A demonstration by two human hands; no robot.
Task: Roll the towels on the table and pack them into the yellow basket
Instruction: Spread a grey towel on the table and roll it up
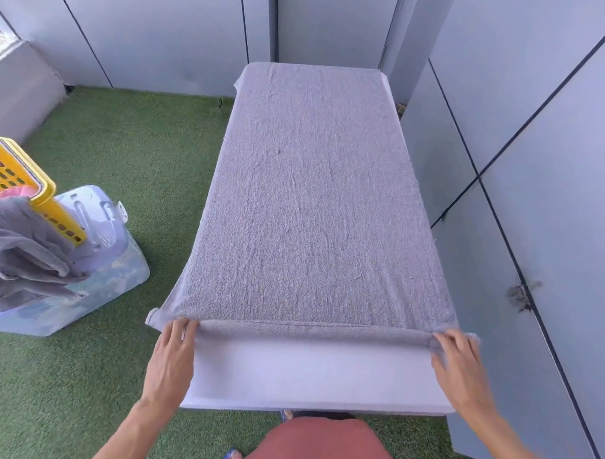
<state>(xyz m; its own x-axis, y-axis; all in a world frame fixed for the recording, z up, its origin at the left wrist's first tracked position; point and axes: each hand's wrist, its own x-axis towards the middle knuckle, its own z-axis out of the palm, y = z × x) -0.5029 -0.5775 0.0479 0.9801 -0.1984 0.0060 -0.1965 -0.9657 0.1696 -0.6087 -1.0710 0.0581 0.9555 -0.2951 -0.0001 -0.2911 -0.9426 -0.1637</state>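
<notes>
- Far left: yellow basket point(20, 178), tilted, set on a clear plastic bin point(98, 256) standing on green turf point(132, 161).
- Grey towels point(22, 254) bunched at the basket's mouth, draped over the bin.
- Left hand point(171, 358) at the near left corner of the spread towel point(312, 202); fingers curled over the turned-up hem, thumb side against the table edge.
- Towel laid flat along the table point(309, 377), covering most of it; far end and both long sides overhanging; near hem folded over into a narrow first turn.
- Bare white strip of table between hem and body.
- Right hand point(461, 368) at the near right corner; fingers curled on the hem, slightly blurred.
- Grey wall panels point(536, 169) just beside the table on the right.
</notes>
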